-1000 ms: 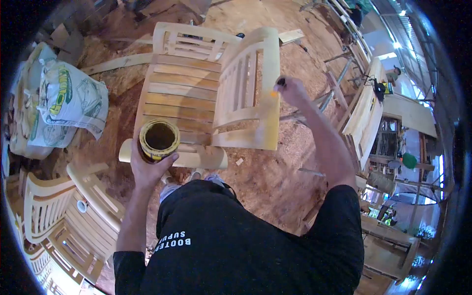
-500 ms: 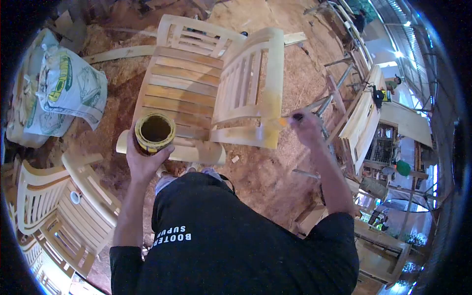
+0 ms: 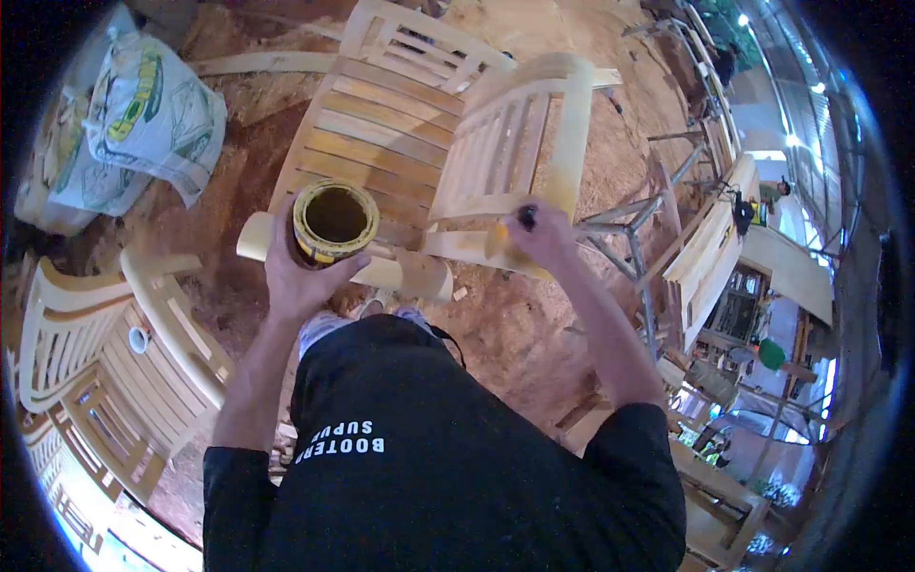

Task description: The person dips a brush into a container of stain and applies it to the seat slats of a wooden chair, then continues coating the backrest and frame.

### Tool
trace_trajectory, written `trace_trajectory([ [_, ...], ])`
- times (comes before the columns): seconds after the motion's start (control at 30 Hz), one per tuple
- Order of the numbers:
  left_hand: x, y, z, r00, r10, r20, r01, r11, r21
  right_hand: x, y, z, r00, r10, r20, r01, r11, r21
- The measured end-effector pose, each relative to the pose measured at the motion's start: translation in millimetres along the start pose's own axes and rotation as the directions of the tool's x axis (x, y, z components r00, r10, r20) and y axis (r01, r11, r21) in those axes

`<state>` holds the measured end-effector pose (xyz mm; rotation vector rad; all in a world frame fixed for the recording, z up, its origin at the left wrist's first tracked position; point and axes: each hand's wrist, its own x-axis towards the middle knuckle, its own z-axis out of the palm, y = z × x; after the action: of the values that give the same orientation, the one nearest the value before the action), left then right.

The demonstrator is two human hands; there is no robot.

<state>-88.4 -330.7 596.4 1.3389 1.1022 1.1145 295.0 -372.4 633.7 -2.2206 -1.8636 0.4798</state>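
Note:
My left hand (image 3: pixel 303 284) is wrapped round a yellow paint can (image 3: pixel 322 252), held upright with its top open and dark liquid low inside. In my right hand (image 3: pixel 547 240) is a paintbrush (image 3: pixel 501 233) with orange-yellow bristles and a dark handle end. Its bristles are at the lower end of the slatted backrest (image 3: pixel 569 162) of a wooden bench (image 3: pixel 381 145); motion blur hides whether they touch. Some seat slats and part of the backrest look darker and yellower than the pale wood around them. The bench's near armrest (image 3: pixel 424 278) lies just beyond my feet.
White printed sacks (image 3: pixel 157 114) stand at the upper left. Another slatted bench (image 3: pixel 143 381) at lower left carries a small white ring-shaped object (image 3: pixel 139 339). Metal trestles (image 3: pixel 634 229) and stacked boards (image 3: pixel 710 262) are on the right. Farther back, a person (image 3: pixel 774 191) is partly visible.
My right hand and the brush have moved left along the lower end of the backrest. The view has shifted, so the bench appears farther right and higher. The can stays in my left hand.

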Motion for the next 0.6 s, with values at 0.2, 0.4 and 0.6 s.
trace_trajectory([
  [0.2, -20.6, -10.4, -36.7, 0.989, -0.039, -0.141, 0.047, 0.997, 0.055, 34.8, 28.0, 114.3, 0.943, 0.005, 0.332, 0.049, 0.987, -0.155],
  [0.4, -35.3, -9.7, -70.0, 0.961, -0.134, -0.244, 0.173, 0.974, 0.146, 29.7, 63.4, 203.4, 0.959, -0.098, 0.264, 0.144, 0.977, -0.158],
  [0.6, -37.2, -17.4, -81.0, 0.953, -0.142, -0.267, 0.19, 0.968, 0.163, 5.5, 66.0, 214.5, 0.982, -0.063, 0.176, 0.114, 0.947, -0.301],
])
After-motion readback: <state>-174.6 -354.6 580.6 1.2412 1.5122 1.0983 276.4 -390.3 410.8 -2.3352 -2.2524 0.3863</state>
